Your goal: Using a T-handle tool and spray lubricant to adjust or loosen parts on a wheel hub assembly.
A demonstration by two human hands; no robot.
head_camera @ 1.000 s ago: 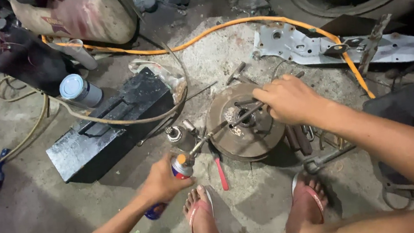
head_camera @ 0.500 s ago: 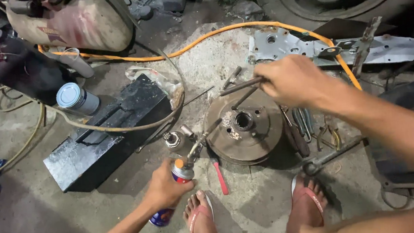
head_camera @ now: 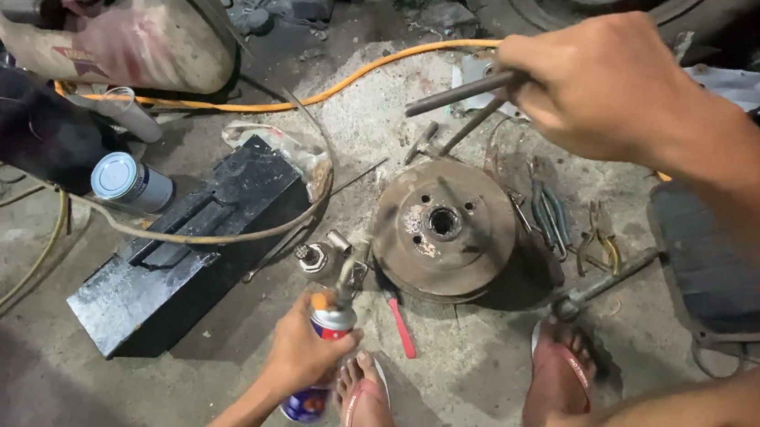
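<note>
Right hand point(head_camera: 602, 84) has lifted thin grey metal rod point(head_camera: 457, 95) off rusty round brake drum point(head_camera: 443, 226), rod lying level above it | left hand point(head_camera: 305, 348) grips spray can point(head_camera: 325, 337), nearer the drum.

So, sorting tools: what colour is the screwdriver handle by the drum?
Red handle, seen in the head view.

Dim workshop light, brightest at centre; dark corners; raised hand point(head_camera: 602, 84) slightly blurred.

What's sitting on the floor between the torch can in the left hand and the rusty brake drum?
In the head view, a red-handled tool lies between the torch can and the brake drum; small metal fittings sit just above.
</note>
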